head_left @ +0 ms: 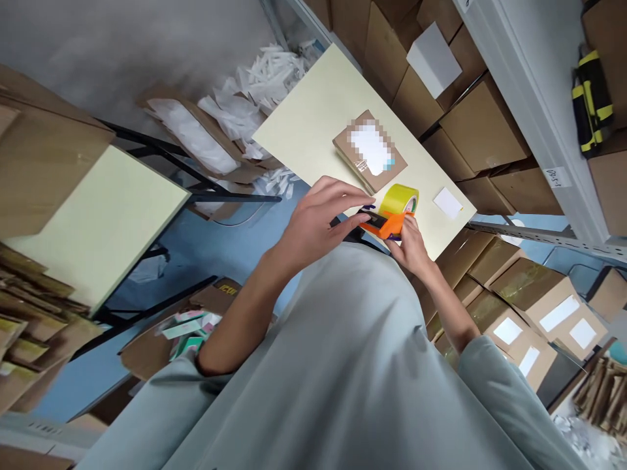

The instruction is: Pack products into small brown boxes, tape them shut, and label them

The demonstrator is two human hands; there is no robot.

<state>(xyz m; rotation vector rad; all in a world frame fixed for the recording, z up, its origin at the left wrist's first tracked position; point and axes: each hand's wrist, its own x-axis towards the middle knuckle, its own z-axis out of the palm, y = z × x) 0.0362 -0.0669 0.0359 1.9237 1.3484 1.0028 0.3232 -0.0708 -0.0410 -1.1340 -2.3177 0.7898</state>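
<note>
An orange tape dispenser (392,225) is held in my right hand (414,248), whose fingers wrap around its handle end. It carries a roll of yellow tape (398,199). My left hand (321,219) comes in from the left, its thumb and fingers closed around the dark front end of the dispenser. Whether a strip of tape lies between those fingertips is too small to tell. Just beyond both hands, a flat brown cardboard box (367,173) with a blurred white label lies on the pale tabletop (313,98).
A small white card (447,202) lies near the table's right edge. Shelves of cardboard boxes (484,127) stand along the right. White packing material (269,75) fills cartons behind the table. On the left are another pale table (142,189) and an open carton (147,349) of small packages.
</note>
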